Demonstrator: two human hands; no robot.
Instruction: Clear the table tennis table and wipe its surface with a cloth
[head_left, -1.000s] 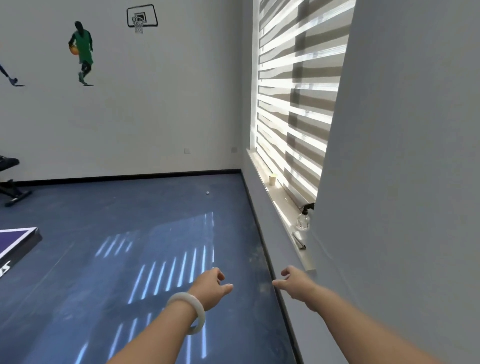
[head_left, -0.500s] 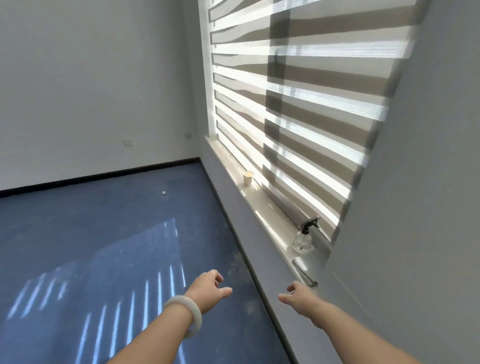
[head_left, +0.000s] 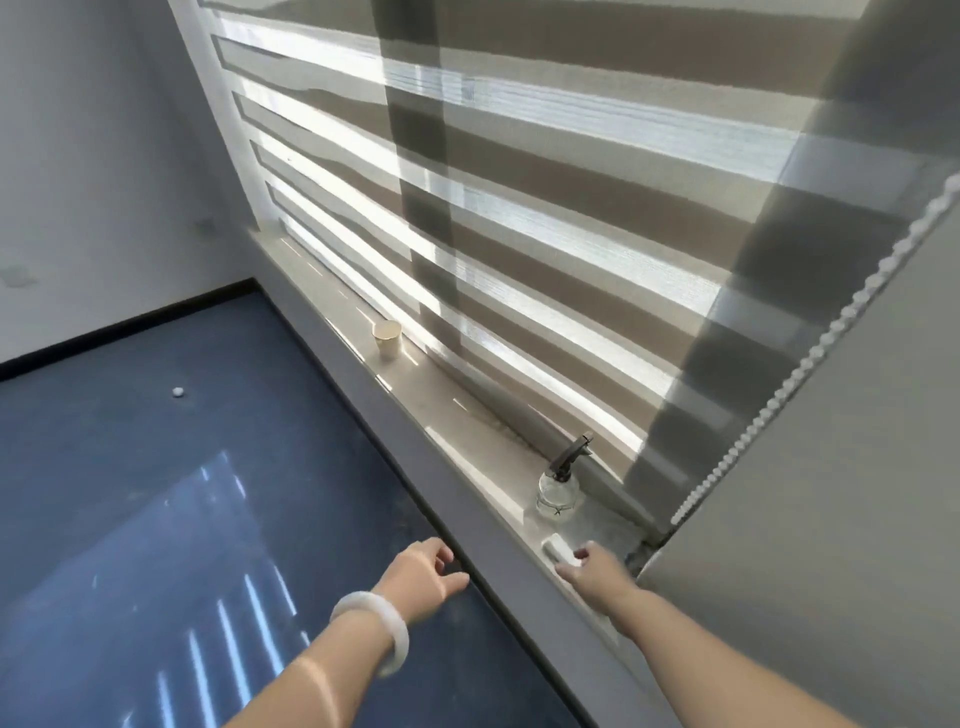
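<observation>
My right hand (head_left: 592, 569) reaches over the windowsill (head_left: 467, 415), its fingertips touching a small white flat object (head_left: 555, 546) that lies at the sill's near end. What that object is, I cannot tell. Just beyond it stands a clear spray bottle (head_left: 558, 493) with a dark trigger head. My left hand (head_left: 423, 577), with a white bangle on the wrist, hovers over the blue floor with loosely curled fingers and holds nothing. The table tennis table is out of view.
A paper cup (head_left: 387, 338) stands farther along the sill. A small white ball (head_left: 178, 392) lies on the blue floor (head_left: 156, 519) near the far wall. Striped blinds cover the window, and a grey wall (head_left: 831, 519) rises close on my right.
The view has turned right and closed in on the windowsill, and the table corner has left the frame. My right hand has moved forward from the sill's edge onto the white object.
</observation>
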